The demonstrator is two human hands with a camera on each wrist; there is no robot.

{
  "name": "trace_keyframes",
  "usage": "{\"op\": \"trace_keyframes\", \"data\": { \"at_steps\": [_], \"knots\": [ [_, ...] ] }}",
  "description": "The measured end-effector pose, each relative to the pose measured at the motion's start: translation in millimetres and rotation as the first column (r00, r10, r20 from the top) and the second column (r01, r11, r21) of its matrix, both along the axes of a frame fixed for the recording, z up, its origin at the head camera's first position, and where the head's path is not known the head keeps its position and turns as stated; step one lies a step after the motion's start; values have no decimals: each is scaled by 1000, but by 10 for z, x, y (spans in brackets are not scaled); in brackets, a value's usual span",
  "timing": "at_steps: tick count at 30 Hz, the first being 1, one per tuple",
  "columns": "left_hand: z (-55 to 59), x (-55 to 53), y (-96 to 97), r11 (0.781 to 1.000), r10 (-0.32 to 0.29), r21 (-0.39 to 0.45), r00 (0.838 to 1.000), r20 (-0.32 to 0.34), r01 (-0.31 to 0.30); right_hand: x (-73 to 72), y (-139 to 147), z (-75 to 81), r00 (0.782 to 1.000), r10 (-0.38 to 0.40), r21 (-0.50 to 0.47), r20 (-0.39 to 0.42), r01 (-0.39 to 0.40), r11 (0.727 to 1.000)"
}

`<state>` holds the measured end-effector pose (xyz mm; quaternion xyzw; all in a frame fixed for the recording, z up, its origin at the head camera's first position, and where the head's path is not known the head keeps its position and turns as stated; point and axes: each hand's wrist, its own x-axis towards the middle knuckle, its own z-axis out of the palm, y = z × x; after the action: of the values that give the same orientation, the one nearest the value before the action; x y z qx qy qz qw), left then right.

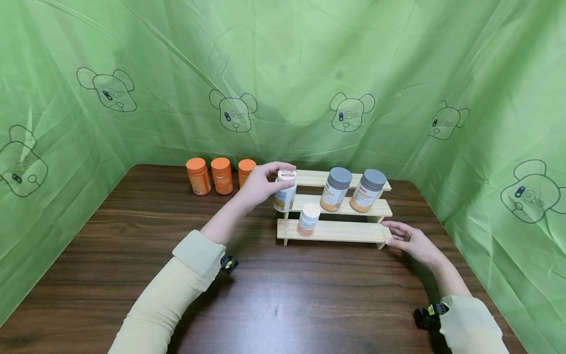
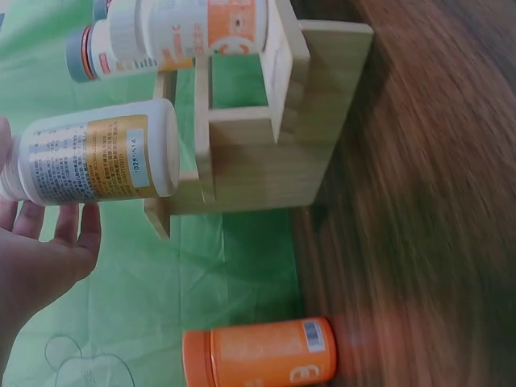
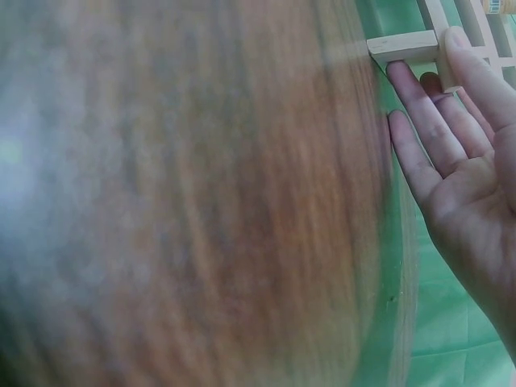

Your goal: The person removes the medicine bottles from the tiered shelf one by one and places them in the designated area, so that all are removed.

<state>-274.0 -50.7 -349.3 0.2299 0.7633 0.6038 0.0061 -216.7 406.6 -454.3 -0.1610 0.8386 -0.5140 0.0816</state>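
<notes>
My left hand point(image 1: 261, 186) holds a white bottle point(image 1: 284, 198) with a gold-and-grey label by its top, fingers and thumb on either side. The bottle is upright at the left end of the middle step of a three-step wooden rack point(image 1: 349, 231); its printed side faces the left wrist view. Two grey-capped bottles point(image 1: 339, 179) point(image 1: 373, 180) stand further right on that step. A small white-capped bottle point(image 1: 309, 216) sits on the lowest step. My right hand point(image 1: 415, 244) grips the right end of the lowest step, thumb in front and fingers behind and beside the leg.
Left of the rack, three orange bottles point(image 1: 198, 177) point(image 1: 222, 176) point(image 1: 245, 169) stand in a row at the back of the dark wooden table point(image 1: 274, 295). The third is partly hidden by my left hand. Green cloth point(image 1: 292, 59) hangs behind and along both sides.
</notes>
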Motion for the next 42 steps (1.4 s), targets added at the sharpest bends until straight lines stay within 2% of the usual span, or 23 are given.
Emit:
{"op": "trace_keyframes", "data": {
  "at_steps": [5,10,15,22,25,31,34,39,42],
  "knots": [
    [-44,10,-118,1000,-1,13,1000,24,1,-6,8,-6,1000,4,-13,1,-4,1000],
    [-78,8,-231,1000,19,5,1000,6,-19,0,-1,-13,1000,-8,-12,4,8,1000],
    [-116,-5,-342,998,65,-19,998,-10,-65,9,-14,-9,1000,-3,-20,5,3,1000],
    [-192,-29,-497,992,125,-33,989,84,-122,28,-32,20,1000,-2,-14,2,2,1000],
    [-169,16,-548,989,148,-37,984,98,-145,25,-32,22,1000,-1,-13,0,1,1000],
    [-134,93,-640,984,174,-58,981,85,-169,11,-19,9,1000,-1,-5,-2,1,1000],
    [-211,42,-698,984,174,-56,982,76,-170,10,-16,3,1000,-4,1,1,4,1000],
    [-434,-117,-794,983,177,-56,983,52,-174,12,-18,5,1000,-7,7,3,7,1000],
    [-530,-182,-842,982,178,-66,983,39,-175,16,-23,10,1000,-10,9,4,10,1000]
  ]
}}
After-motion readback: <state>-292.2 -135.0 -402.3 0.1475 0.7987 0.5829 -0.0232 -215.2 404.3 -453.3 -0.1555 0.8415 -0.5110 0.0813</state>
